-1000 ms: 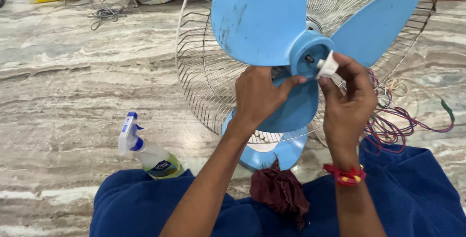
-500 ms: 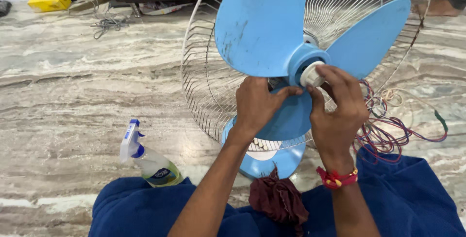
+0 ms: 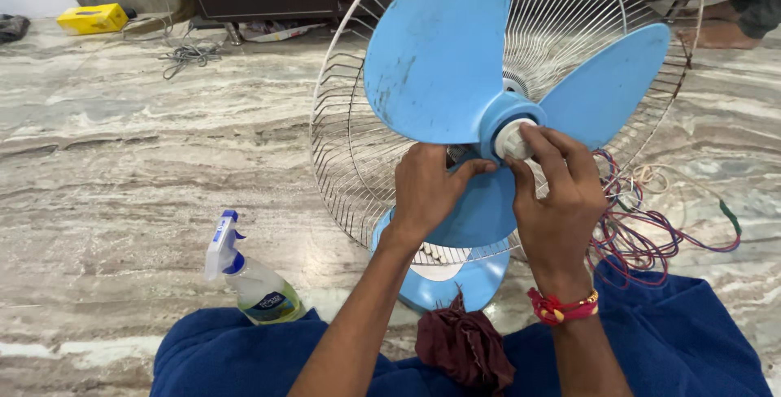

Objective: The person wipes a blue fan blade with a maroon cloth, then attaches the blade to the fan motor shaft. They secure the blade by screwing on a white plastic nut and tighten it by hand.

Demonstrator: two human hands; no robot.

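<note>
1. Right hand (image 3: 557, 198): closed on the white cap (image 3: 514, 140) at the hub of the blue fan blades (image 3: 455, 63), thumb and fingertips wrapped round it; red thread band at the wrist.
2. Left hand (image 3: 427, 188): gripping the lowest blade at 8 o'clock from the hub, thumb stretched toward the cap, fingers hidden behind the blade.
3. White cap: seated on the hub front, centre of the three blades, touching the right fingers.
4. Wire guard (image 3: 350, 137): rear half only, behind the blades, tilted up off the floor.
5. Blue fan base (image 3: 472, 271): at 6 o'clock below the hub.
6. Maroon rag (image 3: 464, 344): on the blue cloth (image 3: 220, 348) over the lap.
7. Spray bottle (image 3: 248, 275): at 8 o'clock from the hands, lying against the cloth.
8. Coloured wires (image 3: 651, 230): loose on the marble floor (image 3: 122, 169) at 3 o'clock.
</note>
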